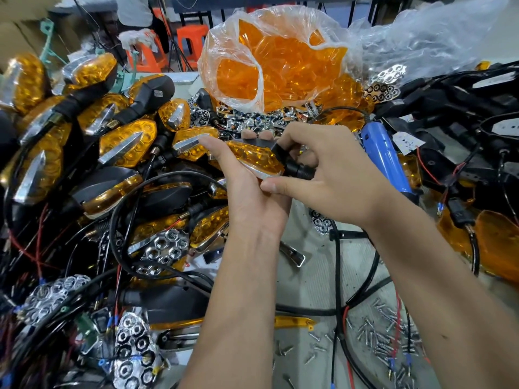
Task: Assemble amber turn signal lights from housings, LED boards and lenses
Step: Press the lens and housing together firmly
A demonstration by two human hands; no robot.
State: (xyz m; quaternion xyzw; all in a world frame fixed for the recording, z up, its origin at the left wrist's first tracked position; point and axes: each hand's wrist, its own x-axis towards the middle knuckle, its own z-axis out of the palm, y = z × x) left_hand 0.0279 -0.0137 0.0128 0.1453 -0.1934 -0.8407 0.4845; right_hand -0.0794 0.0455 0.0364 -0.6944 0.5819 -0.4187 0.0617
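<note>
An amber turn signal (257,158) with a black housing and chrome edge is held over the table's middle. My left hand (247,189) cups it from below, fingers wrapped behind the housing. My right hand (325,175) pinches its lens edge and black stem from the right. A heap of assembled amber signals (126,144) with black stems and wires fills the left. A clear plastic bag of amber lenses (280,60) stands behind. Chrome honeycomb reflectors (165,245) lie scattered at lower left.
A blue electric screwdriver (384,153) lies just right of my hands, its black cord running down the table. Loose screws (387,341) are spread at lower right. Black housings with red wires (460,108) pile up at the right. Orange stools (191,40) stand beyond.
</note>
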